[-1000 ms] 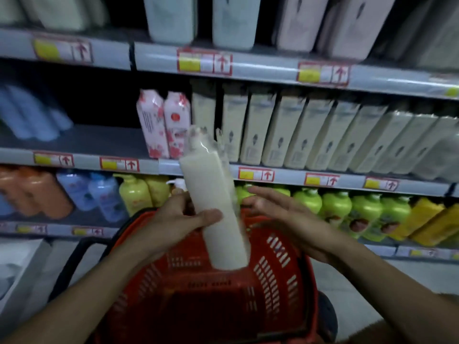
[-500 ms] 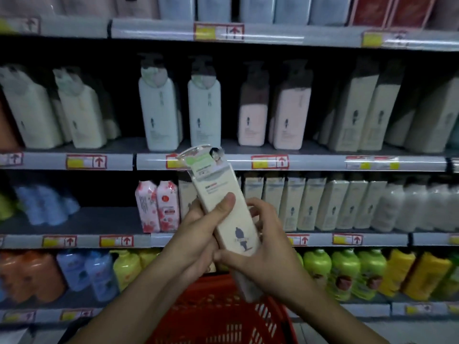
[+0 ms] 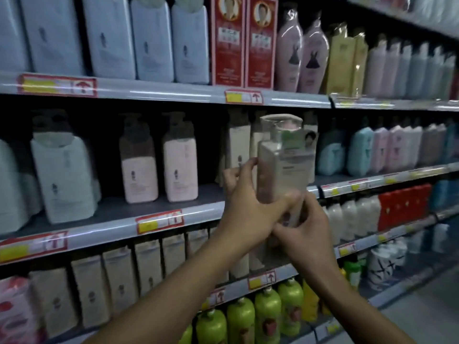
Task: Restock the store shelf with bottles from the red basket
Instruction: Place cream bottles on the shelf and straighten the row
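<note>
A person lifts a cream bottle point(image 3: 283, 167) toward the middle shelf point(image 3: 203, 213) of a dim store aisle, both hands on it. The left hand point(image 3: 244, 209) wraps the bottle's lower body, thumb across the front and fingers curled behind; the right hand point(image 3: 306, 227) cups the base, fingers closed under it. The bottle stands nearly upright in the air in front of a row of matching cream bottles point(image 3: 238, 147), level with them and just above the shelf edge, not yet set down. Clear film over its pump top looks glossy, so the neck would likely slip; the rigid, flat-sided body is the safer hold. Full, it probably carries real weight, which suits the support under the base. Pink bottles point(image 3: 160, 165) stand to the left; the basket is out of view.
</note>
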Tool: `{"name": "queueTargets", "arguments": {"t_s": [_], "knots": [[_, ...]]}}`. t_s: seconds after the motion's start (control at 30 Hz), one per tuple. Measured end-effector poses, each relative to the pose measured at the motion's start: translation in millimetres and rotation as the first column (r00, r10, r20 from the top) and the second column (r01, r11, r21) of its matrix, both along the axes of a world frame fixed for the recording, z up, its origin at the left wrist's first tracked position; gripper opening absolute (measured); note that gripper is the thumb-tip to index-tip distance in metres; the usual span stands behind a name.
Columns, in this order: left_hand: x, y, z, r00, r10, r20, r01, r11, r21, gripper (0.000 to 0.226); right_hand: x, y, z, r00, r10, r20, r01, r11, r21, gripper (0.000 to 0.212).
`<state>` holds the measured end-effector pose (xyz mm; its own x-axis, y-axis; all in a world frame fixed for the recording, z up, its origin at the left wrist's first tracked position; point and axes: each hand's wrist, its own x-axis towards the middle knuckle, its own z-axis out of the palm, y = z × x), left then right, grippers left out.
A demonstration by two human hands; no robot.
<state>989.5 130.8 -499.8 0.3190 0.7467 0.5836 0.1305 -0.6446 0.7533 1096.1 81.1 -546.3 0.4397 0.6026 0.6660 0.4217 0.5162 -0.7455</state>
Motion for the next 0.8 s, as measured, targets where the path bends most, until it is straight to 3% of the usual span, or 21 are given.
{"name": "queueTargets", "arguments": {"t_s": [0.17,0.37,0.53,0.7,0.8], "knots": [[72,30,1,0.999,0.023,0.027,-0.024,0.999,0.034,0.041,79,49,6,0.995,-0.099,-0.006,0.099,0.986,0.131,0.053],[135,96,17,0.982,0.134,0.133,-0.139,0.990,0.032,0.032,141,139,25,0.970,-0.184,0.157,0.151,0.968,0.200,0.052],[176,143,21,0.964,0.197,0.180,-0.201,0.980,0.002,0.025,160,198,34,0.973,-0.169,0.159,0.118,0.951,0.286,0.049],[186,164,13,0.952,0.292,0.095,-0.298,0.952,0.063,0.018,170,223,27,0.981,-0.127,0.147,0.093,0.972,0.216,0.073],[190,167,20,0.936,0.352,0.021,-0.352,0.930,0.101,0.032,175,228,29,0.991,-0.098,0.093,0.084,0.986,0.144,0.080]]}}
